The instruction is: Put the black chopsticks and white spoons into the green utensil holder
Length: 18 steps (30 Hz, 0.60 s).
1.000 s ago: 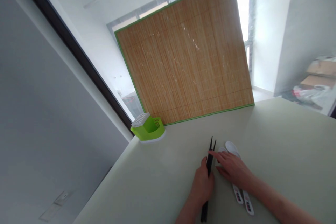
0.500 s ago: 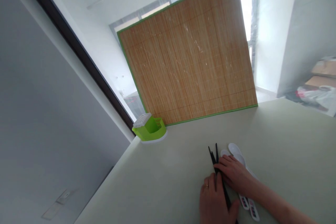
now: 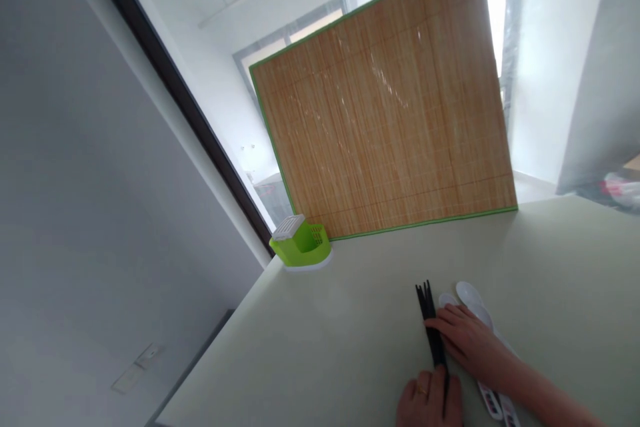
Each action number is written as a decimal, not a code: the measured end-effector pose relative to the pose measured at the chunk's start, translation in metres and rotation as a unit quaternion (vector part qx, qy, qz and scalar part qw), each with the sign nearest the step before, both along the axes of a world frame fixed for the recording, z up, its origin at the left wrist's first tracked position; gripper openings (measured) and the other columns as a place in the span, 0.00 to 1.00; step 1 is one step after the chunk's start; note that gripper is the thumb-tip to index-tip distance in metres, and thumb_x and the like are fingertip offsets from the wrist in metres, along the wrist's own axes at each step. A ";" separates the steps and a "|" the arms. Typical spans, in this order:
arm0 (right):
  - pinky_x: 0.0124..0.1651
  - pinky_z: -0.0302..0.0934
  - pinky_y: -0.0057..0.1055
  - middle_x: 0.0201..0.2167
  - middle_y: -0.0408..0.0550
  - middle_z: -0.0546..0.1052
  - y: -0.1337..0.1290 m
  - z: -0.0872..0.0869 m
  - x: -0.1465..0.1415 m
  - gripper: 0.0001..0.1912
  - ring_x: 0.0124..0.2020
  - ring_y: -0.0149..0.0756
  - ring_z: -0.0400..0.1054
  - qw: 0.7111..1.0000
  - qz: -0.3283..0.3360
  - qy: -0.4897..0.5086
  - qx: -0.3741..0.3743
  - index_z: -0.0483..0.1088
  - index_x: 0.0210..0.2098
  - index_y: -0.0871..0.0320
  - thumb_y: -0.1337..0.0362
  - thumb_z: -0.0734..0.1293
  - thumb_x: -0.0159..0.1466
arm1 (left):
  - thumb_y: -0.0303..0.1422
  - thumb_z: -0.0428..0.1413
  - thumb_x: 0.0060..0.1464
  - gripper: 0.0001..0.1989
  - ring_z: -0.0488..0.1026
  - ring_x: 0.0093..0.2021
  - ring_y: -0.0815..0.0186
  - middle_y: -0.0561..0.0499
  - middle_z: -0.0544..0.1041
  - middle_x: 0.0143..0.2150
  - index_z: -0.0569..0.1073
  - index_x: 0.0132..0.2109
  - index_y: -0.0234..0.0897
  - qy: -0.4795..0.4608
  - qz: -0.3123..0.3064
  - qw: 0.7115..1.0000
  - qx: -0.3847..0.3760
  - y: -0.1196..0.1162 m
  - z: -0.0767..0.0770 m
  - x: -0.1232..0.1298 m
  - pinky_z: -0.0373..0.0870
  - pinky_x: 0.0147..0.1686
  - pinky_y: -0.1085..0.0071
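Note:
A bundle of several black chopsticks (image 3: pixel 434 340) lies on the pale table, pointing away from me. My left hand (image 3: pixel 430 401), with a ring on one finger, is closed around its near end at the bottom of the view. Farther up, my right hand (image 3: pixel 465 341) reaches in from the right, with its fingertips and thumb closed on the chopsticks from the side. Several white plastic spoons (image 3: pixel 469 293) lie under and beside my right hand. Their bowls show past the fingers, and their patterned handle ends (image 3: pixel 493 404) stick out below the wrist.
At the table's (image 3: pixel 320 347) back left corner stands a green and white utensil holder (image 3: pixel 303 247). A bamboo mat (image 3: pixel 390 107) with green edging stands upright against the glass behind the table. A grey wall (image 3: pixel 100 213) runs along the left side.
My left hand has slid down toward the near end of the chopsticks. Their far tips, spread before, now lie closer together. The view has shifted slightly left.

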State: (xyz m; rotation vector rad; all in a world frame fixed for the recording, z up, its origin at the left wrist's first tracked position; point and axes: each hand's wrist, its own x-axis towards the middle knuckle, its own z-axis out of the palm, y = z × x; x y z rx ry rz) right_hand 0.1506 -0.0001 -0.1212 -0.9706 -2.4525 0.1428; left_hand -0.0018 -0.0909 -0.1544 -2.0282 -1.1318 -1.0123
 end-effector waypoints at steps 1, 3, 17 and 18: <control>0.51 0.55 0.46 0.42 0.49 0.75 0.001 -0.002 0.001 0.20 0.46 0.45 0.65 1.000 0.003 0.003 0.002 0.69 0.49 0.54 0.75 0.59 0.61 | 0.52 0.47 0.54 0.23 0.73 0.26 0.61 0.45 0.80 0.34 0.74 0.43 0.39 0.003 -0.005 0.999 -0.033 -0.001 0.007 -0.004 0.68 0.19 0.68; 0.49 0.57 0.44 0.41 0.49 0.75 0.004 -0.003 0.002 0.19 0.44 0.44 0.66 1.000 0.007 0.008 0.001 0.69 0.50 0.53 0.73 0.59 0.62 | 0.53 0.47 0.54 0.24 0.75 0.31 0.61 0.46 0.79 0.39 0.73 0.47 0.41 -0.004 -0.017 0.992 -0.126 0.001 0.027 -0.018 0.72 0.23 0.68; 0.48 0.57 0.43 0.37 0.48 0.74 0.012 0.008 0.015 0.13 0.40 0.42 0.67 0.995 -0.019 0.076 0.060 0.67 0.49 0.54 0.68 0.58 0.67 | 0.40 0.57 0.52 0.35 0.58 0.62 0.47 0.35 0.61 0.62 0.56 0.64 0.33 -0.173 0.399 0.869 -0.236 0.190 0.205 -0.249 0.62 0.56 0.53; 0.48 0.57 0.43 0.36 0.48 0.74 0.013 0.009 0.015 0.12 0.40 0.41 0.67 0.994 -0.025 0.079 0.065 0.68 0.48 0.54 0.68 0.58 0.67 | 0.39 0.57 0.51 0.35 0.60 0.61 0.46 0.35 0.63 0.61 0.57 0.63 0.33 -0.183 0.409 0.861 -0.238 0.195 0.211 -0.258 0.64 0.54 0.53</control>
